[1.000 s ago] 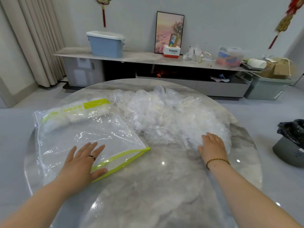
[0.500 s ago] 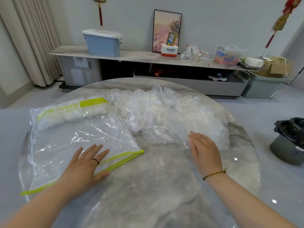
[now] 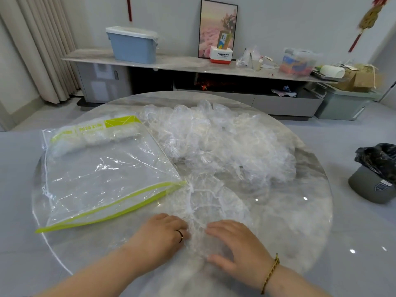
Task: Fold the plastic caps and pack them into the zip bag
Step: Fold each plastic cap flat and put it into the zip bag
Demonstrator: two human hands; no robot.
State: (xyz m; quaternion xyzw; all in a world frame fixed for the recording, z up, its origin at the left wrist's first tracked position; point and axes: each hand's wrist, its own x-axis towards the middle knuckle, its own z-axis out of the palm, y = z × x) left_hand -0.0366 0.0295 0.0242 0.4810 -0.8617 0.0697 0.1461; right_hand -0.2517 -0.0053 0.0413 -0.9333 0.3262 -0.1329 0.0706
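Early on: few folded caps [image 3: 96, 139] in bag [image 3: 107, 179], big pile [image 3: 225, 146] to go. Your L hand [image 3: 162, 234] & R hand [image 3: 237, 247] press one cap [image 3: 205, 202] flat, fingers straightish, R's spread, gripping nothing.

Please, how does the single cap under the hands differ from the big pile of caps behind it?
The single cap lies spread almost flat; the pile is crumpled and heaped up. The left hand and right hand rest on the single cap; no hand touches the pile. The single cap is nearest the person; the pile lies farther back. Both are thin clear plastic.
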